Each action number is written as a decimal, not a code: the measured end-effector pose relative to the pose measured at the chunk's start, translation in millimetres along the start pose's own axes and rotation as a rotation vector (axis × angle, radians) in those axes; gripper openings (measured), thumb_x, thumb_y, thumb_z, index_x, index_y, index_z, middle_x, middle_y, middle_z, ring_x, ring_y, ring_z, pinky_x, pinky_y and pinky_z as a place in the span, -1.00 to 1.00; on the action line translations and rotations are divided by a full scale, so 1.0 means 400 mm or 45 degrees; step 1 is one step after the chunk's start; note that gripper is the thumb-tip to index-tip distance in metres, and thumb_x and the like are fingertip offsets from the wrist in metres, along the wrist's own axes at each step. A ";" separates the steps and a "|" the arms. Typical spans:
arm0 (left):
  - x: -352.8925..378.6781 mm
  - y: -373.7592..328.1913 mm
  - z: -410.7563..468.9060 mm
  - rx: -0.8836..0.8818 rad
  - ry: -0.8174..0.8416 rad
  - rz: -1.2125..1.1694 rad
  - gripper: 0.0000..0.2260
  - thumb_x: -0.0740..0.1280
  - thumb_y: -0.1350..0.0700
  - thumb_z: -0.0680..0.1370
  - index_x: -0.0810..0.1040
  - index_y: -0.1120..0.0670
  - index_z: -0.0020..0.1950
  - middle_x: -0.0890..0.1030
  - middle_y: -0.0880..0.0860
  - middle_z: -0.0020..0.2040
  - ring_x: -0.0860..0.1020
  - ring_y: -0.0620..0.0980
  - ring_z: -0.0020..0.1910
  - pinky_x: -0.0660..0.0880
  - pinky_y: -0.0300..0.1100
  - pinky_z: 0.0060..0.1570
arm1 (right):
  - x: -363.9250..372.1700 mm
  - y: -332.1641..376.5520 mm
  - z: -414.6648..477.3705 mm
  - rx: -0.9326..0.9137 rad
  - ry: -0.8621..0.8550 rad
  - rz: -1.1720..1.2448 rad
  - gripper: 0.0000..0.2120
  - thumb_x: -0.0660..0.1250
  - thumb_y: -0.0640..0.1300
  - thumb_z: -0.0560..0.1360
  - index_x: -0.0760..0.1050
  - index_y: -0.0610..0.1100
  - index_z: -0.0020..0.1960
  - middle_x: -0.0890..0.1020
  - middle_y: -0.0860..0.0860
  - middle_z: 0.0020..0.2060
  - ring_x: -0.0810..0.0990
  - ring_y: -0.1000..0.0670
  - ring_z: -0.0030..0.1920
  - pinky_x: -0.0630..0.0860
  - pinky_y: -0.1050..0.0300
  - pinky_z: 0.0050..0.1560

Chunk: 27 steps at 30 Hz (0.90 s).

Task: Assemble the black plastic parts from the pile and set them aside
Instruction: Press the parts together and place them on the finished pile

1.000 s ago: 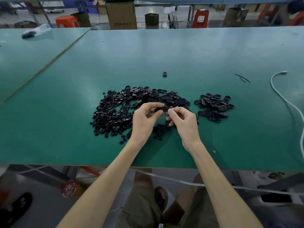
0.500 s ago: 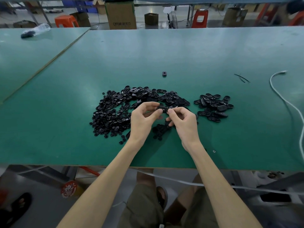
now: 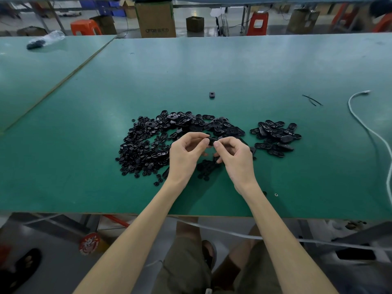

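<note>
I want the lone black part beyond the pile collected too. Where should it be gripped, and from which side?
Pinch the lone black part by two opposite outer edges, coming straight down from above. It lies flat and alone on the table, sides unblocked; its centre hole looks too small to hook.

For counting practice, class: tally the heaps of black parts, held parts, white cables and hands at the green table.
Heaps of black parts: 2, large pile and set-aside heap
Held black part: 1
White cable on the table: 1
Hands: 2, left hand, right hand
Total: 6
</note>
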<state>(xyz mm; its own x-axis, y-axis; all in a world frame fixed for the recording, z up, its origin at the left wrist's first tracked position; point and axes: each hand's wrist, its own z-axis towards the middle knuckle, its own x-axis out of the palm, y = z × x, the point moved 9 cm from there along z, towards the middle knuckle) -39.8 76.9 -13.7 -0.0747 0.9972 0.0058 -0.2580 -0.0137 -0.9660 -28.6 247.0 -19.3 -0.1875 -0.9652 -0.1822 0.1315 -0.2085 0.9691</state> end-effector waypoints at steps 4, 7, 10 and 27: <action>0.002 -0.001 0.000 0.013 0.018 0.027 -0.92 0.47 0.19 0.59 0.71 0.09 0.07 0.74 0.00 -0.04 0.71 -0.02 -0.02 0.64 -0.17 -0.07 | 0.002 0.000 0.000 0.004 0.005 -0.004 -0.90 0.43 -0.14 0.63 0.66 -0.17 0.02 0.72 -0.09 -0.08 0.66 -0.01 -0.30 0.61 0.14 -0.16; -0.001 -0.005 -0.002 0.036 0.005 0.074 -0.93 0.47 0.16 0.59 0.71 0.06 0.07 0.74 -0.02 -0.03 0.70 -0.01 0.00 0.63 -0.13 0.04 | 0.004 0.000 0.000 0.007 0.016 0.024 -0.90 0.43 -0.15 0.63 0.66 -0.18 0.02 0.73 -0.09 -0.09 0.69 -0.09 -0.20 0.62 0.13 -0.18; 0.004 -0.009 -0.004 0.048 0.022 0.114 -0.92 0.48 0.13 0.59 0.71 0.05 0.07 0.74 -0.03 -0.04 0.71 -0.02 0.01 0.63 -0.08 0.07 | 0.005 0.001 0.000 0.004 0.019 0.010 -0.90 0.43 -0.15 0.63 0.67 -0.17 0.02 0.73 -0.07 -0.11 0.69 -0.08 -0.22 0.63 0.13 -0.18; -0.008 -0.010 -0.007 0.021 -0.043 0.060 -0.94 0.44 0.14 0.61 0.70 0.08 0.05 0.74 -0.04 -0.08 0.72 -0.03 -0.07 0.62 -0.21 -0.11 | 0.005 0.006 -0.005 -0.011 0.012 0.013 -0.90 0.42 -0.14 0.63 0.65 -0.17 0.00 0.72 -0.06 -0.20 0.64 0.04 -0.33 0.57 0.23 -0.24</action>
<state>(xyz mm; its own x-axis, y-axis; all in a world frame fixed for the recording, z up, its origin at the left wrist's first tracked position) -35.7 73.8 -10.7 -0.1197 0.9923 -0.0302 -0.2692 -0.0617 -0.9611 -26.7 244.1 -17.9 -0.1769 -0.9688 -0.1738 0.1420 -0.1999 0.9695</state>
